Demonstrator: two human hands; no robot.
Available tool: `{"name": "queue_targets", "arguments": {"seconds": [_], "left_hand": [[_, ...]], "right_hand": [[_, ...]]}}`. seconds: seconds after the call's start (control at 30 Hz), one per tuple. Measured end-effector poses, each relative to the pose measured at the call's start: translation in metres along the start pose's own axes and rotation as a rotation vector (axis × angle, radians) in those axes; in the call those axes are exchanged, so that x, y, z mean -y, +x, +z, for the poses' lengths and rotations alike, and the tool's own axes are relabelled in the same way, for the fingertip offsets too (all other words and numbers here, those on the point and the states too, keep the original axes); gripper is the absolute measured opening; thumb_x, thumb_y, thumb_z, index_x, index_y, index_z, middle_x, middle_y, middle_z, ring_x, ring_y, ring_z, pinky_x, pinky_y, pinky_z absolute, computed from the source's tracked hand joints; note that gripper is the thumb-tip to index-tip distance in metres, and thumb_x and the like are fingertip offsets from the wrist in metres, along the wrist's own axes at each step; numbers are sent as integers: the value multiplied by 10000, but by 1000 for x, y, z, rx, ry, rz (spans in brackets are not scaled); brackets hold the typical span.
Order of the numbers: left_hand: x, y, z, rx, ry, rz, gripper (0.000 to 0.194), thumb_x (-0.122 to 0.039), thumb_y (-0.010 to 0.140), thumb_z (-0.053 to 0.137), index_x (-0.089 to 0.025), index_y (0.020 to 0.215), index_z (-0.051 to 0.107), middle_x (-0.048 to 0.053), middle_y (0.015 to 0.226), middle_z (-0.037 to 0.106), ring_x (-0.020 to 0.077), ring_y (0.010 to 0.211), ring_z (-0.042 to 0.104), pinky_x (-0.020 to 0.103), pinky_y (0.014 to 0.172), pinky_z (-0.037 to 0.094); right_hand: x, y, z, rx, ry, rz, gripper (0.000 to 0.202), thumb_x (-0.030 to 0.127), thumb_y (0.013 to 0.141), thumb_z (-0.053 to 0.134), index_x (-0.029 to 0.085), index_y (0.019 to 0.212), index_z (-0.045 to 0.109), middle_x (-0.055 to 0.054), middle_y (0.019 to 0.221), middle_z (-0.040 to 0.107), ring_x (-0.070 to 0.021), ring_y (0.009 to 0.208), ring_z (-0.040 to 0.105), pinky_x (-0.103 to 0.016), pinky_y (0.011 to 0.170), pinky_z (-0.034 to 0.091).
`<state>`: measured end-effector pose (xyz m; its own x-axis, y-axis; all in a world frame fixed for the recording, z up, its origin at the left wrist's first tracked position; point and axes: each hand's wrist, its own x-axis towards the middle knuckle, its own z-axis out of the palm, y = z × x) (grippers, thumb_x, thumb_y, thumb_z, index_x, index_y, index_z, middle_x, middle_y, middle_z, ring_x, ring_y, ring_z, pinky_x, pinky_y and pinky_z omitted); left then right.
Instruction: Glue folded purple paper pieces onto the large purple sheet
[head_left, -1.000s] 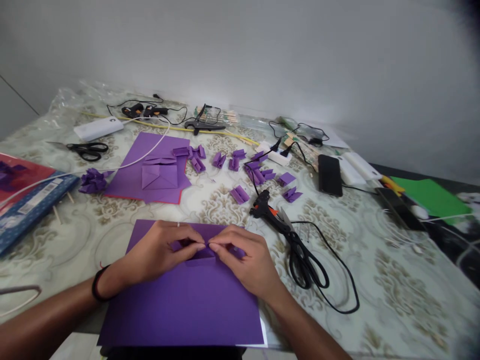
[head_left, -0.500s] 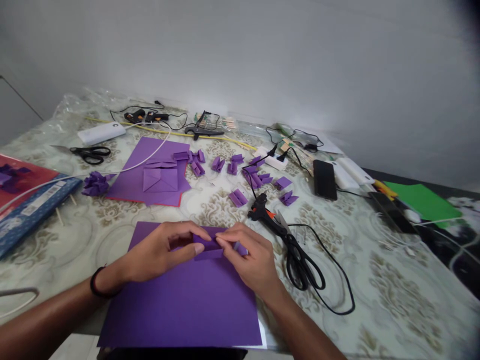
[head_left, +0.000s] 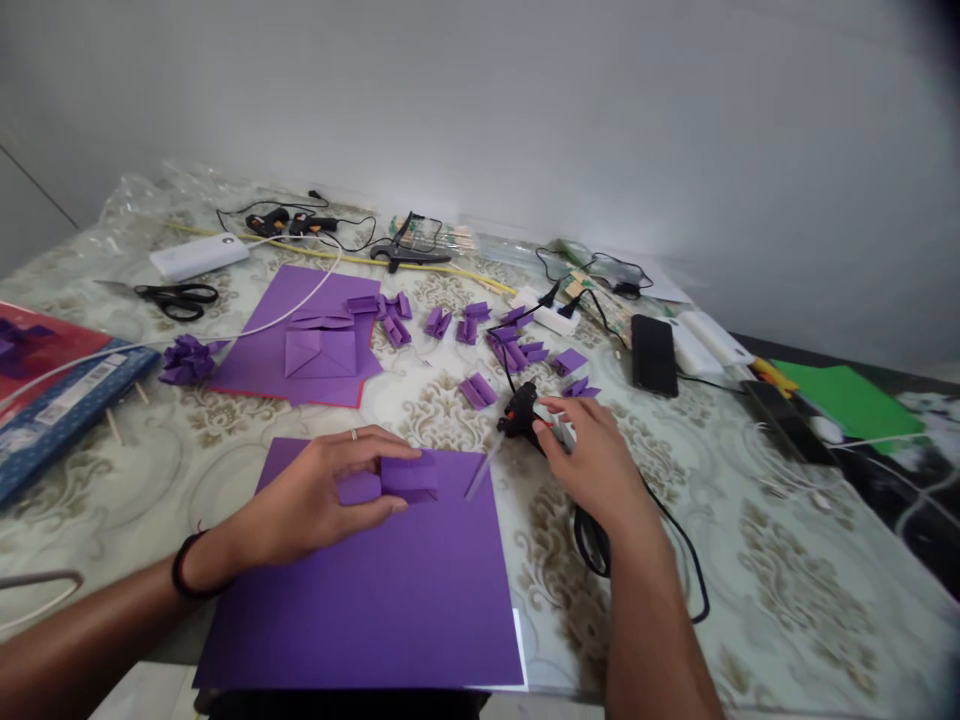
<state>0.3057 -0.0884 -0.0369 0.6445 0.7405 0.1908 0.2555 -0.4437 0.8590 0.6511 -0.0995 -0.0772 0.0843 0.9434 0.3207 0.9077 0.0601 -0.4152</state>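
The left hand (head_left: pixel 322 490) pinches a folded piece (head_left: pixel 409 476) over the purple sheet (head_left: pixel 375 600) on the desk (head_left: pixel 787 560). The right hand (head_left: pixel 589 455), fingers curled, touches the glue gun (head_left: pixel 521 412).

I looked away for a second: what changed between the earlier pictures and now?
The right hand let go of the folded piece and moved right to the glue gun, fingers on it. The left hand kept pinching the folded piece over the purple sheet. The scissors and small folded pieces stayed put.
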Motion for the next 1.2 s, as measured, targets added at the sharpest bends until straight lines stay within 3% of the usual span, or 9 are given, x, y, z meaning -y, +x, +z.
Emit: {"name": "queue_targets", "arguments": {"seconds": [0.13, 0.27, 0.37, 0.57, 0.73, 0.9, 0.97, 1.07, 1.2], "left_hand": [[-1, 1, -1, -54, 100, 55, 350, -242, 921, 768, -250, 1265, 708, 56, 1225, 764, 234, 1141, 732, 370, 1029, 590], [0, 2, -1, -80, 150, 57, 370, -242, 921, 768, -248, 1285, 699, 49, 1238, 763, 241, 1191, 715, 377, 1054, 576], [4, 4, -1, -100, 184, 44, 384, -221, 914, 770, -241, 1291, 697, 50, 1232, 763, 244, 1195, 712, 381, 1061, 570], [8, 5, 0, -108, 221, 22, 383, -185, 907, 757, -210, 1284, 693, 67, 1237, 759, 243, 1178, 720, 378, 1061, 567], [13, 6, -1, -124, 267, -1, 391, -203, 901, 769, -185, 1284, 695, 90, 1262, 759, 260, 1182, 721, 390, 1062, 564], [19, 7, -1, -136, 291, -15, 390, -206, 898, 763, -193, 1281, 692, 89, 1254, 767, 267, 1172, 724, 406, 1040, 575], [20, 7, -1, -134, 282, -18, 397, -205, 901, 756, -194, 1292, 685, 92, 1263, 760, 264, 1180, 719, 405, 1046, 571], [20, 6, 0, -137, 255, -14, 402, -211, 913, 738, -206, 1310, 676, 92, 1290, 746, 258, 1185, 714, 411, 1061, 563], [18, 7, 0, -129, 222, -11, 413, -205, 924, 722, -214, 1334, 669, 94, 1305, 735, 253, 1207, 699, 423, 1100, 540]], "right_hand": [[-34, 1, 1, 123, -40, 159, 334, 351, 867, 609, 186, 1149, 674, -165, 1164, 670, -338, 1024, 666, -525, 973, 529], [-32, -1, -5, 237, 13, 177, 285, 302, 881, 579, 202, 1126, 687, -115, 1081, 714, -272, 929, 724, -432, 896, 566], [-28, -1, -7, 259, 6, 125, 330, 327, 848, 654, 206, 1153, 693, -111, 1128, 716, -280, 976, 724, -429, 933, 559], [-27, 2, 0, 213, -36, 103, 327, 226, 757, 650, 193, 1076, 712, -111, 1076, 703, -273, 927, 721, -420, 922, 569], [-21, 1, -12, 60, -70, 147, 381, 256, 700, 643, 208, 1074, 698, -113, 1078, 714, -294, 937, 709, -427, 898, 551], [-2, -4, -21, 22, 233, 276, 316, 368, 770, 663, 238, 1058, 661, -55, 856, 706, -261, 762, 658, -379, 720, 516], [12, -9, -20, 87, 458, 239, 198, 408, 865, 636, 238, 965, 649, -40, 804, 675, -229, 716, 629, -345, 659, 492], [37, -17, -17, 244, 701, 178, 237, 460, 984, 594, 233, 925, 629, -26, 788, 638, -187, 663, 588, -317, 601, 463], [66, -21, -15, 426, 805, 69, 240, 437, 984, 661, 226, 890, 593, 0, 758, 610, -159, 636, 561, -304, 598, 437]]}}
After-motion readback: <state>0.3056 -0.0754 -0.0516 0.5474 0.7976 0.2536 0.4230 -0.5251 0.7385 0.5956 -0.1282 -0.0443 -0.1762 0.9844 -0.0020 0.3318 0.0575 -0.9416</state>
